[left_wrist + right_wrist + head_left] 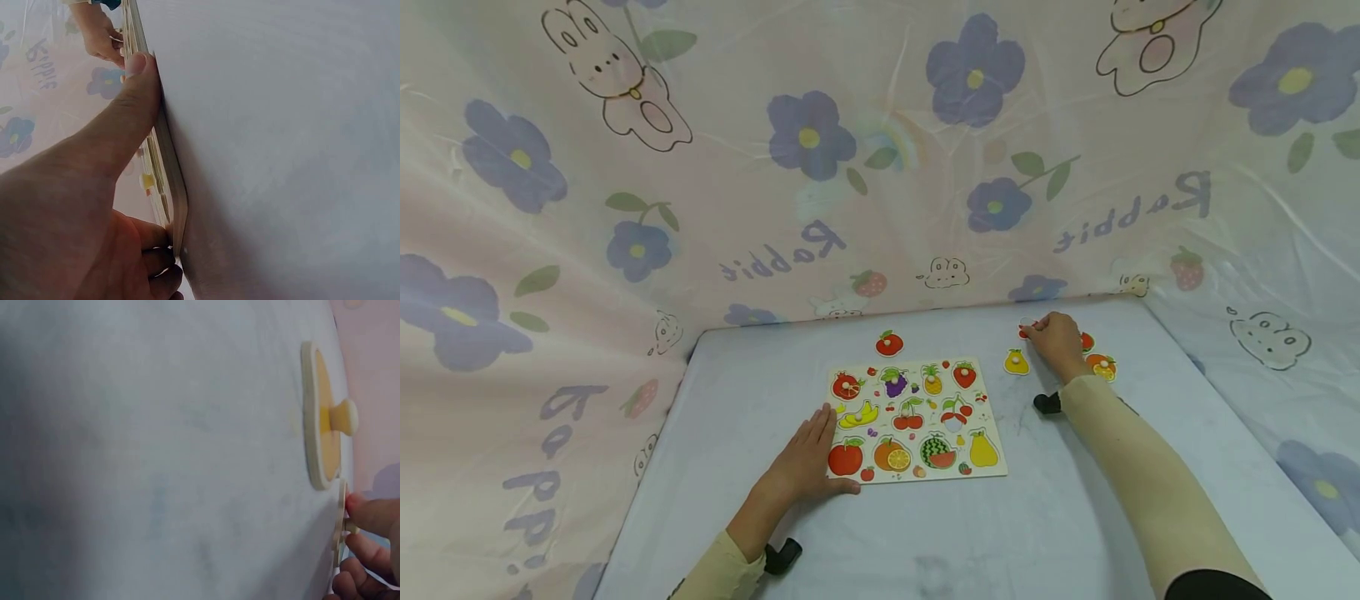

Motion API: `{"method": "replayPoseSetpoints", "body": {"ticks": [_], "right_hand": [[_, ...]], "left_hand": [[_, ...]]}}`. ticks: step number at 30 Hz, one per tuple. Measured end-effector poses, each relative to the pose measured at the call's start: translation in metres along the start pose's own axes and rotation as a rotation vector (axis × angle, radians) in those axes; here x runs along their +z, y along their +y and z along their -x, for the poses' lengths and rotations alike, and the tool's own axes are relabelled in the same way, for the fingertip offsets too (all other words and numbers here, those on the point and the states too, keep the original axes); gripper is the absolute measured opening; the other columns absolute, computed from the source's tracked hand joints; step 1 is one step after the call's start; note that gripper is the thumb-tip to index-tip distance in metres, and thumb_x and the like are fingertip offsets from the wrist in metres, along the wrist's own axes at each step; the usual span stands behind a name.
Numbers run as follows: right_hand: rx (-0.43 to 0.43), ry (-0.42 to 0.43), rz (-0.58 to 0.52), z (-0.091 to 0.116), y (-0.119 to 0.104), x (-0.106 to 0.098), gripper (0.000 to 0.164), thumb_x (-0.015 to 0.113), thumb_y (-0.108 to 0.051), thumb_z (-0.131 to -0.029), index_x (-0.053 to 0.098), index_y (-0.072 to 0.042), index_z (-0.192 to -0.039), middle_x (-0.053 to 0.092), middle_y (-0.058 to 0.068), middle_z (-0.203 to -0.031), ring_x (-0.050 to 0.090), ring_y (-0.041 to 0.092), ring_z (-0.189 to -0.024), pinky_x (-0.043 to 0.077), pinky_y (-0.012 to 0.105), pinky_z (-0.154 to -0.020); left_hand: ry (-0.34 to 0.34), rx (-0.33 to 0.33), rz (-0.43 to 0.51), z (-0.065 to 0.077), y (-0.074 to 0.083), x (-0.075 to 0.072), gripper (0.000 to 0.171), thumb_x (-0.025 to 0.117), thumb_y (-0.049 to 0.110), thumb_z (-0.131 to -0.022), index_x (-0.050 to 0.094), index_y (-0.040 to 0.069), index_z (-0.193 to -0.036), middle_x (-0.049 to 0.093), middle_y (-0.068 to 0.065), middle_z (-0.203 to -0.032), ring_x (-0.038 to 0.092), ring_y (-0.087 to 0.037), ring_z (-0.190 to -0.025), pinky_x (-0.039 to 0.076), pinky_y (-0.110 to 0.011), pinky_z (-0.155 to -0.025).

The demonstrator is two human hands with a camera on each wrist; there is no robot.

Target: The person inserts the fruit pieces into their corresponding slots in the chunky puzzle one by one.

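A wooden fruit puzzle board [925,433] lies on the white table. My left hand [801,458] rests at its near left corner, fingers along the left side and thumb [140,81] against the near edge. Farther right, my right hand [1056,346] pinches the small knob of a puzzle piece [1024,331], of which a red and white part shows; the fingers cover the rest. In the right wrist view this thin piece [340,531] is seen edge-on. A yellow pear piece [1017,362] with a knob [345,417] lies just nearer than it.
A tomato-like red piece [890,343] lies beyond the board. To the right of my right hand are an orange piece [1102,367] and a partly covered red and green piece [1087,342]. A patterned curtain [880,208] hangs behind the table. Black wrist mounts [783,557] sit at both cuffs.
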State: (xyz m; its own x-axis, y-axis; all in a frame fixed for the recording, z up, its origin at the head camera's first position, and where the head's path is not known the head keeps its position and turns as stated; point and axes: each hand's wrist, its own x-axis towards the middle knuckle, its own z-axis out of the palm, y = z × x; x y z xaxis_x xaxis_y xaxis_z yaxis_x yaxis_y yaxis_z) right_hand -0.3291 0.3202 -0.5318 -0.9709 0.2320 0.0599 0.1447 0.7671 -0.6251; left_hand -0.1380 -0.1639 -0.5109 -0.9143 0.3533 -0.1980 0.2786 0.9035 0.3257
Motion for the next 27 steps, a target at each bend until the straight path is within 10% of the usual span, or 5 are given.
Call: {"method": "replayPoseSetpoints", "body": {"ticks": [14, 27], "right_hand": [[0.023, -0.06, -0.021, 0.006, -0.011, -0.005, 0.033, 0.07, -0.031, -0.104, 0.068, 0.001, -0.111, 0.064, 0.018, -0.107, 0.058, 0.032, -0.091, 0.048, 0.038, -0.073], [-0.134, -0.033, -0.044, 0.021, -0.028, -0.008, 0.03, 0.073, -0.03, -0.104, 0.07, 0.0, -0.112, 0.065, 0.016, -0.102, 0.058, 0.029, -0.084, 0.048, 0.036, -0.07]], "left_hand": [[-0.006, 0.003, 0.002, 0.001, 0.001, -0.001, 0.128, 0.092, 0.057, -0.078, 0.024, -0.006, -0.167, 0.023, -0.023, -0.176, 0.022, -0.04, -0.163, 0.023, -0.054, -0.132], [-0.007, 0.018, -0.024, 0.0, 0.0, -0.001, 0.128, 0.09, 0.06, -0.079, 0.025, -0.006, -0.166, 0.023, -0.024, -0.175, 0.022, -0.041, -0.163, 0.024, -0.054, -0.132]]}}
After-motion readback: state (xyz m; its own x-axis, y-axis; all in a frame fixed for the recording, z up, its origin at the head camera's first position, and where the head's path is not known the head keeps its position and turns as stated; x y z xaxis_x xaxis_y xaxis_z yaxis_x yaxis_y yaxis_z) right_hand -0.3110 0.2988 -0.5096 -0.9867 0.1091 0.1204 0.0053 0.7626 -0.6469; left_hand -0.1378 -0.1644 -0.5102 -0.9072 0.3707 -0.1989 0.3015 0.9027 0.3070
